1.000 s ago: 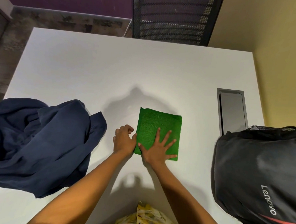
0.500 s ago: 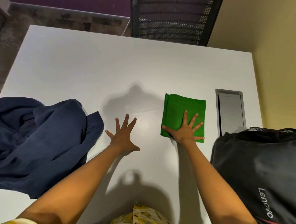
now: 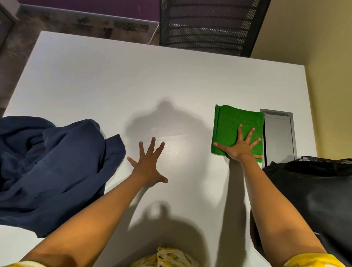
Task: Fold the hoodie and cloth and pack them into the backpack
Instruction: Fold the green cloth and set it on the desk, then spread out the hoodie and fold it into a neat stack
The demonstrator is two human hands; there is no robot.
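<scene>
Both hands spread — right hand [image 3: 241, 148] flat on folded cloth [image 3: 230, 126] beside hatch [image 3: 279, 136], left hand [image 3: 149, 164] over bare table [image 3: 112, 85].

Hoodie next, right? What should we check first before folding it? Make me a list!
1. Green cloth folded: ok, a neat square.
2. Cloth parked out of the way: ok, on the table's right side beside the grey panel, with the right hand flat on it.
3. Left hand free: ok, fingers spread, holding nothing.
4. Hoodie laid flat: not ok, it lies crumpled at the left edge.
5. Room to spread the hoodie: ok, the middle of the table is bare.
6. Backpack open: cannot tell, its opening is not clearly shown.
</scene>
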